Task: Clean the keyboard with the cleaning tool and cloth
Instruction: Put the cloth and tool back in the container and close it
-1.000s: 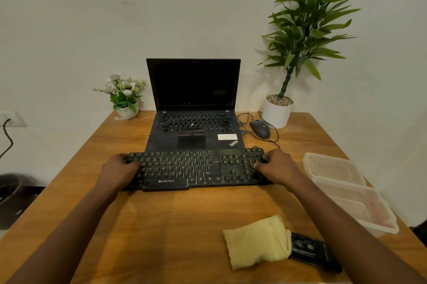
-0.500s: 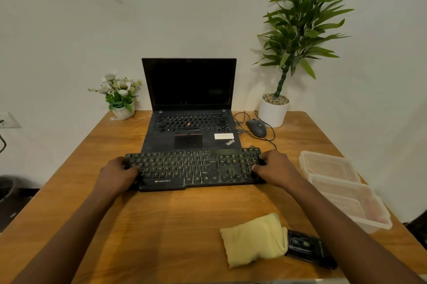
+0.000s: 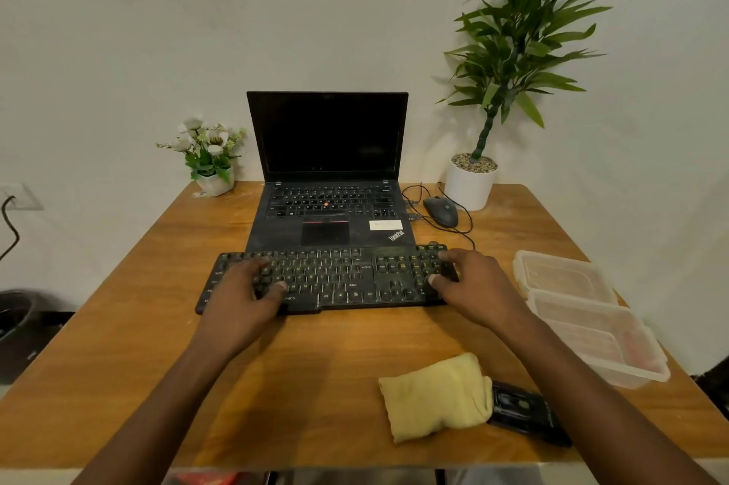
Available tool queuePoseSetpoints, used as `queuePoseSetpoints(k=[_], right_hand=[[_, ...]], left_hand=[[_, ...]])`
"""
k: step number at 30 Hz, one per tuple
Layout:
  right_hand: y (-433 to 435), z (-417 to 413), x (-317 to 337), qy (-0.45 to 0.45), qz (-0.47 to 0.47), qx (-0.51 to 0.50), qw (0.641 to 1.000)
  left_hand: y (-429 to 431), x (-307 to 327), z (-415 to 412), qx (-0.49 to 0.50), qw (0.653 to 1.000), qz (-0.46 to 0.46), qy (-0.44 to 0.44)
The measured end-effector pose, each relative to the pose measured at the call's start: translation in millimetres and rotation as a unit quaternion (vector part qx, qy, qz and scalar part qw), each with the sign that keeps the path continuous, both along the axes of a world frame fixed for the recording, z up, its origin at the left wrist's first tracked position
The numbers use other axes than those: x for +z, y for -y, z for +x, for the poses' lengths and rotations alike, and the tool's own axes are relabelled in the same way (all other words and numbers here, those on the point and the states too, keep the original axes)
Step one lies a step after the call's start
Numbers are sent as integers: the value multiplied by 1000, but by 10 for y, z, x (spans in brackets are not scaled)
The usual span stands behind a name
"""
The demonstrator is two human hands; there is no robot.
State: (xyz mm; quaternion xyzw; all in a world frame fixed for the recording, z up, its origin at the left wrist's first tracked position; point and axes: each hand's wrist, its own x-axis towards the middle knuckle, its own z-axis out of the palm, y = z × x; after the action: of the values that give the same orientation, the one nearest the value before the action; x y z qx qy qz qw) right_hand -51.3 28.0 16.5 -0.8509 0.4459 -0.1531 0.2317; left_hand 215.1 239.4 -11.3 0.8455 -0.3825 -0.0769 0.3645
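Squarely against a pale wall stands the wooden counter, bare wood open toward its near-left edge. The black plastic keyboard lies mid-counter, long axis left to right, before a black laptop. The left hand rests on its keys; the right hand covers its right end, grip unclear.
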Motion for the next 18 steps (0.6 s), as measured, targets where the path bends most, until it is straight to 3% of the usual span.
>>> queuePoseSetpoints(k=[7, 15, 18], right_hand=[[-442, -185, 81, 41, 64, 87, 993], [-465, -606, 82, -217, 25, 147, 965], [-464, -656, -34, -255, 35, 147, 955]], left_hand=[[-40, 114, -631, -82, 992, -57, -79], [-31, -129, -1186, -241, 965, 46, -91], [46, -267, -1305, -280, 955, 85, -50]])
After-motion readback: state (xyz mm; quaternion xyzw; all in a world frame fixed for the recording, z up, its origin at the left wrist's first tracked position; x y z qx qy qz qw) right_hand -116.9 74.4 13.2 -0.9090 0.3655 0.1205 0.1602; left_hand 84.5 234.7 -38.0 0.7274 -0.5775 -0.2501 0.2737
